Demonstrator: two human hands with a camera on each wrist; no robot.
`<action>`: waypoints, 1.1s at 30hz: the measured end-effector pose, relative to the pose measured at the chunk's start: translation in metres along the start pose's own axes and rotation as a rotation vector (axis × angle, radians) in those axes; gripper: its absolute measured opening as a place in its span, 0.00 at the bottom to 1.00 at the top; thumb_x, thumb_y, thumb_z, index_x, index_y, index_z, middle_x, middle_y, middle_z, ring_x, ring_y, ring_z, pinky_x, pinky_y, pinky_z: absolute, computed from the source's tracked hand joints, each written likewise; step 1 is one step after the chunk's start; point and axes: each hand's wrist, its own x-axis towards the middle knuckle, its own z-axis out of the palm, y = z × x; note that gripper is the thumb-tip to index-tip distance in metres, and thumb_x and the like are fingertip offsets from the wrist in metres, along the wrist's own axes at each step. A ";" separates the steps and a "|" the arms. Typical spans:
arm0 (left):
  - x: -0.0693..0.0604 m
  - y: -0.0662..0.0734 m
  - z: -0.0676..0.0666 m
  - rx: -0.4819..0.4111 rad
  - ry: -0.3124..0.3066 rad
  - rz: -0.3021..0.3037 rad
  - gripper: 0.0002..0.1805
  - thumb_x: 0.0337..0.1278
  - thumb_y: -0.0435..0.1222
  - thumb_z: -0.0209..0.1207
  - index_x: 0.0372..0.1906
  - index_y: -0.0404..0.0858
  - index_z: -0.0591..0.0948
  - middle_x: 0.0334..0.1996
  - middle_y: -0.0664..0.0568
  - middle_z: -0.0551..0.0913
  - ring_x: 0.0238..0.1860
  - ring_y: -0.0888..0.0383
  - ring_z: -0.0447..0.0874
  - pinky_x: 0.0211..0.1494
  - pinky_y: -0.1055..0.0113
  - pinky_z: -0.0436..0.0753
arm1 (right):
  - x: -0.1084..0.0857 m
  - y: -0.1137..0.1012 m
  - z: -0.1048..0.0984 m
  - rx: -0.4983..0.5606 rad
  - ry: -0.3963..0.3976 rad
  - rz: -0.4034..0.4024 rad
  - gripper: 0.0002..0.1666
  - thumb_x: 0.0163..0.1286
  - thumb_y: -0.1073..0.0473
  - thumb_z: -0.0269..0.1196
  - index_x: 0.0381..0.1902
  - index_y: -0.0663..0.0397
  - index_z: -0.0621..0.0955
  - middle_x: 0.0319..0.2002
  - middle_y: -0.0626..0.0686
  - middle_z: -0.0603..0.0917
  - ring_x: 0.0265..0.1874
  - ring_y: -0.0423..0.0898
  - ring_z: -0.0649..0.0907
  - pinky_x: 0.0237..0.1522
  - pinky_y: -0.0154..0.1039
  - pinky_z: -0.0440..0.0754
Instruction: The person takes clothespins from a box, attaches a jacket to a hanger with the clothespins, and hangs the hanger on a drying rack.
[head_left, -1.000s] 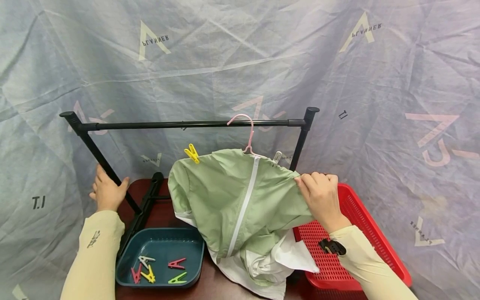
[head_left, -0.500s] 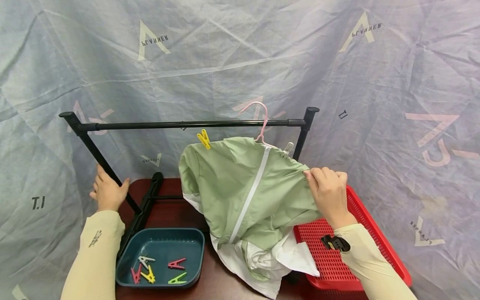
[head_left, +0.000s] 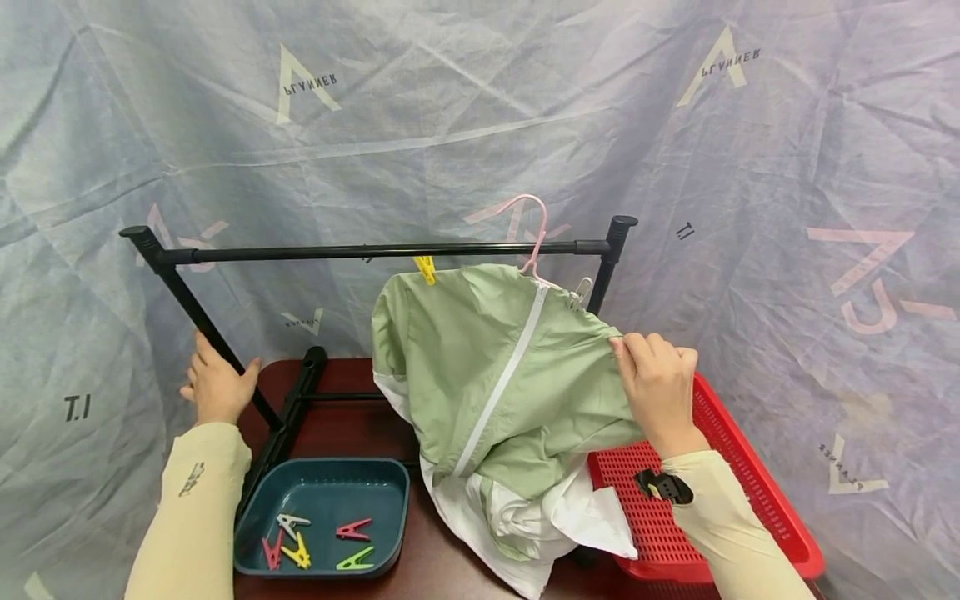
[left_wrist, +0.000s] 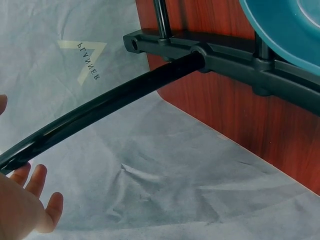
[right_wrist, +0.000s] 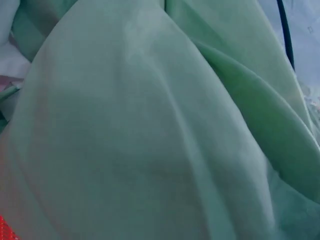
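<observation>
In the head view a pale green and white zip jacket [head_left: 465,350] hangs tilted on a pink hanger [head_left: 536,225]. The hanger's curved hook reaches above the rack's black top bar [head_left: 337,251]; whether it rests on the bar I cannot tell. My right hand [head_left: 656,387] pinches the jacket at its right shoulder; fabric fills the right wrist view. A yellow clothespin [head_left: 426,269] and a clear clothespin [head_left: 581,290] are clipped along the shoulders. My left hand [head_left: 219,383] touches the rack's left post [left_wrist: 110,102], fingers extended and thumb apart.
A blue tray [head_left: 345,471] with several coloured clothespins [head_left: 296,550] sits at front left. At right, behind my right forearm, is a red perforated basket [head_left: 750,467]. Both stand on a dark red table [head_left: 435,558], beside the rack's foot [left_wrist: 230,65]. A printed cloth [head_left: 480,125] hangs behind.
The jacket and hanger have risen and shifted right, bringing the hook higher above the bar. My right hand moved slightly right and up with them. My left hand stays at the post.
</observation>
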 end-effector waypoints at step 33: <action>-0.002 -0.001 0.001 -0.001 0.000 -0.008 0.54 0.67 0.43 0.56 0.77 0.33 0.29 0.71 0.20 0.45 0.68 0.22 0.47 0.59 0.29 0.47 | -0.024 -0.031 0.017 -0.067 -0.085 0.236 0.13 0.71 0.58 0.63 0.29 0.58 0.75 0.22 0.58 0.72 0.21 0.62 0.76 0.31 0.56 0.62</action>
